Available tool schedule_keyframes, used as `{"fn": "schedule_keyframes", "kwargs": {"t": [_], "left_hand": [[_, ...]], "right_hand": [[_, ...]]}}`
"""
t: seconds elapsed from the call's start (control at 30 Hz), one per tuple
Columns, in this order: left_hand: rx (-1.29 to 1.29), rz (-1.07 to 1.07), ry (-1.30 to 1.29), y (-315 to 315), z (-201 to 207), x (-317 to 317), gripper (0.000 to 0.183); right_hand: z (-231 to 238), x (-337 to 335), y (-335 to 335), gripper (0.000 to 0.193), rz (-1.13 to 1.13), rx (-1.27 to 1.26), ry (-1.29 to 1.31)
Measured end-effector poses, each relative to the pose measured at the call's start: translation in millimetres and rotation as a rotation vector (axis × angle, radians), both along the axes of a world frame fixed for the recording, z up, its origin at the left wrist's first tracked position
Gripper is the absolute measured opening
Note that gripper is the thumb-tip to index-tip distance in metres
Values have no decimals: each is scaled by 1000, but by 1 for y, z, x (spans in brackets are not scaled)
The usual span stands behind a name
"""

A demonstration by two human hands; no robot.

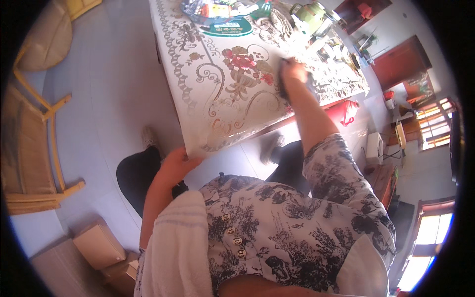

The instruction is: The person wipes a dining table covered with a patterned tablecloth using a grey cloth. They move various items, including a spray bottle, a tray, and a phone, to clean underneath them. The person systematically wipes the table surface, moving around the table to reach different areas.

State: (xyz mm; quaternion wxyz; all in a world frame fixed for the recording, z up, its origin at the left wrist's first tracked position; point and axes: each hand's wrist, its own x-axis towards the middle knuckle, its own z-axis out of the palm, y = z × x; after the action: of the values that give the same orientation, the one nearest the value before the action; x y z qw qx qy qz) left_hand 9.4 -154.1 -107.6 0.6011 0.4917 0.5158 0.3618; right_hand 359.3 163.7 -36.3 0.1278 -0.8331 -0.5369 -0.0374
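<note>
A white tablecloth (252,111) with red flowers and brown scrolls covers the table in front of me. My left hand (179,163) is at its near left corner, fingers closed on the hanging edge. My right hand (295,72) is stretched out over the right half of the table. It presses on a dark rag (284,81), blurred by motion and partly hidden beneath the palm. Strong light washes out the cloth beyond that hand.
At the table's far end are a green round fan-shaped card (228,27), a plastic-wrapped bundle (208,11) and a green pot (309,18). A wooden chair (52,106) stands left, cardboard boxes (99,243) lower left. Something red (346,113) sits beside the table's right edge.
</note>
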Motion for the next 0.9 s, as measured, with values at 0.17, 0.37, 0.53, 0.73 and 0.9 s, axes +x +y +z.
{"fn": "schedule_keyframes", "kwargs": {"t": [0.17, 0.37, 0.53, 0.73, 0.9], "left_hand": [[241, 333, 653, 14, 25, -51, 30], [650, 481, 526, 111, 67, 1, 34], [637, 333, 1052, 122, 38, 54, 58], [514, 94, 1197, 88, 58, 55, 82], [522, 84, 1175, 47, 62, 62, 95]], "right_hand": [[-35, -176, -31, 23, 839, 344, 89], [-27, -268, -56, 24, 1209, 284, 212], [-26, -187, -25, 32, 1071, 230, 147], [-11, -56, -6, 51, 665, 17, -2], [2, 39, -28, 87, 379, -146, -21]]}}
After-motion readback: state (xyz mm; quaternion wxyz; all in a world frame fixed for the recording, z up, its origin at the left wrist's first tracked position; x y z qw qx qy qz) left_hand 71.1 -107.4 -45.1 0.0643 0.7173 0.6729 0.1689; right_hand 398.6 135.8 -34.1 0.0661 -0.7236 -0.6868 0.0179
